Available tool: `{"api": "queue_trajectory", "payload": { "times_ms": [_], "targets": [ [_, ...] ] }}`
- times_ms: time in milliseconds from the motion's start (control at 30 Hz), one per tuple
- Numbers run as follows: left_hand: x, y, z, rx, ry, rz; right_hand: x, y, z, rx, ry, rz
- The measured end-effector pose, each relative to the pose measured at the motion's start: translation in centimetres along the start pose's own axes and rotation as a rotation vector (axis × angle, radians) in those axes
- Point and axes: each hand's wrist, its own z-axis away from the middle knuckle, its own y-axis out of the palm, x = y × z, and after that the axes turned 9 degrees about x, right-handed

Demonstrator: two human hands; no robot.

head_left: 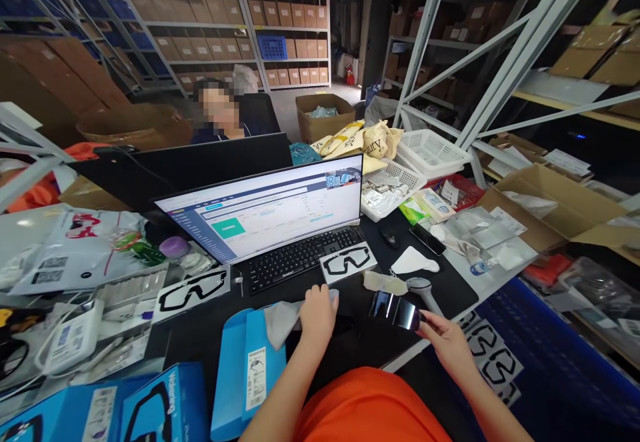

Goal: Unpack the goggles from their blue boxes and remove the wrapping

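My right hand (pixel 447 341) pinches the right end of a dark, mirror-like lens (pixel 393 310) between thumb and fingers, raised above the desk edge. My left hand (pixel 319 312) is closed on a light grey cloth (pixel 283 323). One side of the cloth hangs over a blue box (pixel 230 355) with a white label showing glasses. Next to my left hand, a dark object on the black mat is too dim to make out. A barcode scanner (pixel 419 286) lies just behind the lens. A white card with a black glasses-frame outline (pixel 349 263) leans by the keyboard.
A monitor (pixel 280 209) and keyboard (pixel 295 255) stand ahead. More blue boxes (pixel 165 402) are at the lower left. A mouse (pixel 389 237), phone (pixel 427 239) and white basket (pixel 390 195) sit to the right. Behind the monitor is another person (pixel 220 119).
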Motion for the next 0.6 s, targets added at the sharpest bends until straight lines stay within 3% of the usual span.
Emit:
{"api": "queue_trajectory", "payload": {
  "times_ms": [100, 200, 400, 500, 600],
  "targets": [
    [-0.2, 0.1, -1.4, 0.106, -0.054, -0.074, -0.3, -0.3, 0.3, 0.009, 0.012, 0.028],
    [1.1, -0.8, -0.9, 0.168, -0.014, -0.088, -0.4, -0.7, 0.8, -0.012, 0.042, -0.015],
    [5.1, -5.1, 2.2, 0.163, 0.048, -0.030, -0.4, -0.2, 0.4, -0.031, 0.102, -0.109],
    [7.1, -8.6, 4.0, 0.005, 0.065, -0.030, -0.2, 0.7, -0.6, 0.058, 0.116, -0.163],
    [8.8, -12.1, 6.1, -0.381, 0.215, -0.096, 0.5, 1.8, -1.4, 0.149, 0.097, -0.180]
  ]
}}
